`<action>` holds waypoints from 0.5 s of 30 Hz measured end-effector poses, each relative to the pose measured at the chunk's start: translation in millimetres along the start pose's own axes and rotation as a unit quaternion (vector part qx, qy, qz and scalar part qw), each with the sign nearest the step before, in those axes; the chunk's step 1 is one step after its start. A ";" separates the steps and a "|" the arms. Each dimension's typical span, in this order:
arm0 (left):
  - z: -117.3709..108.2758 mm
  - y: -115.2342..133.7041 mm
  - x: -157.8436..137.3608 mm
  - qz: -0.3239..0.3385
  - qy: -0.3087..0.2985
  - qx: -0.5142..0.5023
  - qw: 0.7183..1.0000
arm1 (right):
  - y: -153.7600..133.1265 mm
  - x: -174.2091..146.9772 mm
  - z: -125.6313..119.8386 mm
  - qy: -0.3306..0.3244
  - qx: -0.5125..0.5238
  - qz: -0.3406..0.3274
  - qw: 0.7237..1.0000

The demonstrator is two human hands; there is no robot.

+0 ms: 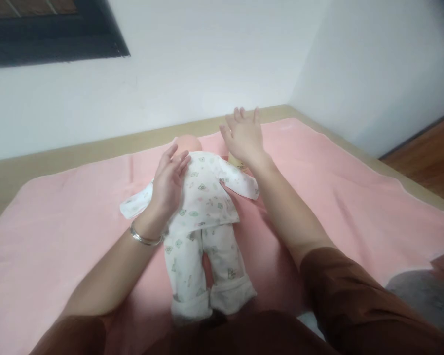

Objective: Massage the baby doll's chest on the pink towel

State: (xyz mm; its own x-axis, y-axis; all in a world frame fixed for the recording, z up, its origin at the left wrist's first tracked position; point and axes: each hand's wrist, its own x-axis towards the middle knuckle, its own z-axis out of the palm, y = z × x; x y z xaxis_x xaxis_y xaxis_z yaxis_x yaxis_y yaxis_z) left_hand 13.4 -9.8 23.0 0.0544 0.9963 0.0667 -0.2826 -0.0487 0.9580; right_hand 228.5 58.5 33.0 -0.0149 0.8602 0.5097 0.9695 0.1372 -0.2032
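Observation:
A baby doll point(189, 143) lies stretched out on a pink cloth point(77, 217), its head at the far end. It wears a white long-sleeved top point(207, 190) and matching trousers point(187, 251) with small animal prints and turned-up cuffs. My left hand point(168, 180), a silver bangle at its wrist, is beside the doll's shoulder with fingers loosely extended; whether it presses on the top I cannot tell. Past the doll's other shoulder, my right hand point(244, 135) is raised with fingers spread. Beneath it shows part of a yellowish object point(237, 161), its kind mostly hidden.
The cloth covers a light wooden surface point(85, 150) whose bare border shows along the back and right. White walls point(207, 64) meet at the back right corner. A dark frame point(59, 39) is at upper left. Grey fabric point(425, 296) lies at lower right.

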 end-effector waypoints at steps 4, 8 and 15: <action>19.5 5.3 2.9 -0.134 -0.071 -0.123 0.981 | -1.5 2.3 2.2 0.005 -0.012 -0.003 1.000; 46.9 9.5 25.3 -0.205 -0.102 -0.184 0.956 | -4.4 4.0 -1.9 -0.002 0.001 -0.005 1.000; 94.1 9.0 74.5 -0.225 -0.141 -0.267 0.926 | -0.8 8.6 -2.9 -0.011 0.049 -0.006 0.999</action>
State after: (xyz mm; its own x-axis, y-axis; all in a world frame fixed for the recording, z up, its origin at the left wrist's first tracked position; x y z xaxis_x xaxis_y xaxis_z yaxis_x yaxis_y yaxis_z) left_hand 105.0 57.3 62.8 0.5086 0.8453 -0.1638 -0.6004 0.4845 0.6362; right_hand 228.3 64.4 40.0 -0.0334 0.8684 0.4947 0.9405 0.1948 -0.2784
